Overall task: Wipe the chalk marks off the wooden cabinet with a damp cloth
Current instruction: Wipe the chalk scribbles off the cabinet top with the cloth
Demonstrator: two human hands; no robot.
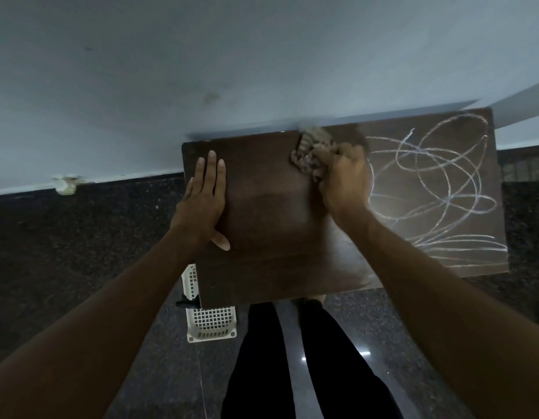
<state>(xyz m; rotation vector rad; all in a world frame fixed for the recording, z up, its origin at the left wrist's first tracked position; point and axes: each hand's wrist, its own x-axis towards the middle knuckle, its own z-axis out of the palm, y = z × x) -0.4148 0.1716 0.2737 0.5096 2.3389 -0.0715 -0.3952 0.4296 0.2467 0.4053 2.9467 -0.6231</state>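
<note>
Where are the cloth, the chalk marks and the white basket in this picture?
cloth [311, 154]: head view, crumpled middle of the bunch.
chalk marks [447, 202]: head view, where several loops cross.
white basket [212, 323]: head view, its lattice wall.

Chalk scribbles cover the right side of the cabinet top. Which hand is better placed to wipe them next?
Right. The right hand grips the cloth beside the chalk marks; the left hand lies flat on the cabinet, far from them.
</note>
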